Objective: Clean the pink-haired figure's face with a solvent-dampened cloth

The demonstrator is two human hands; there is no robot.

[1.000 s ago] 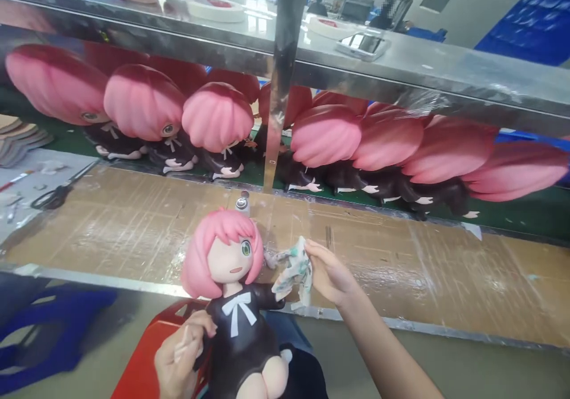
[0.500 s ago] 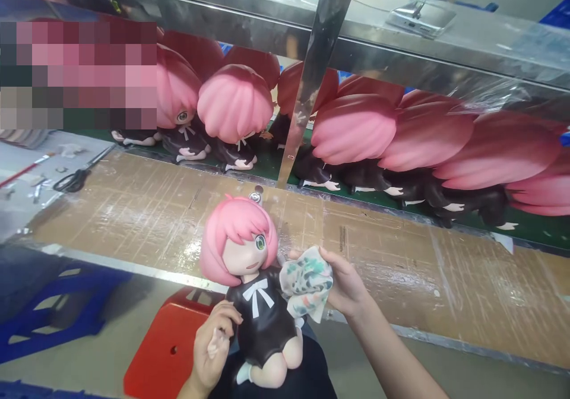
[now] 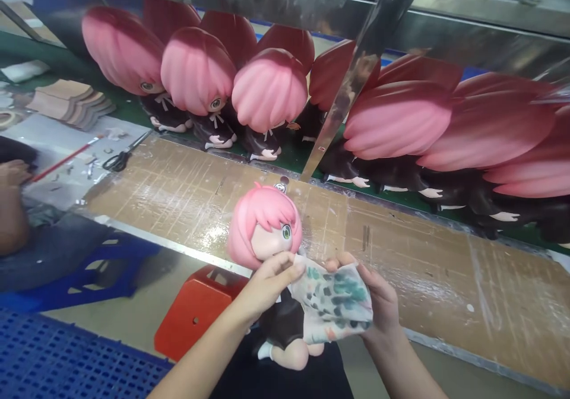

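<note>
Head view: pink-haired doll (image 3: 267,233) sits upright on the person's lap, at the near edge of the workbench (image 3: 178,197). Left hand (image 3: 267,283) pinches one edge of a stained cloth (image 3: 333,304); right hand (image 3: 378,298) grips the other edge. Cloth spread in front of the doll's body. More dolls (image 3: 267,90) lined under the steel shelf (image 3: 445,25). Scissors (image 3: 120,158) far left.

You find no text, label, brand or number that can be read here. The cloth (image 3: 332,301) carries only green and dark smudges, and the small dark marks on the desk (image 3: 187,191) are too blurred to make out.
</note>
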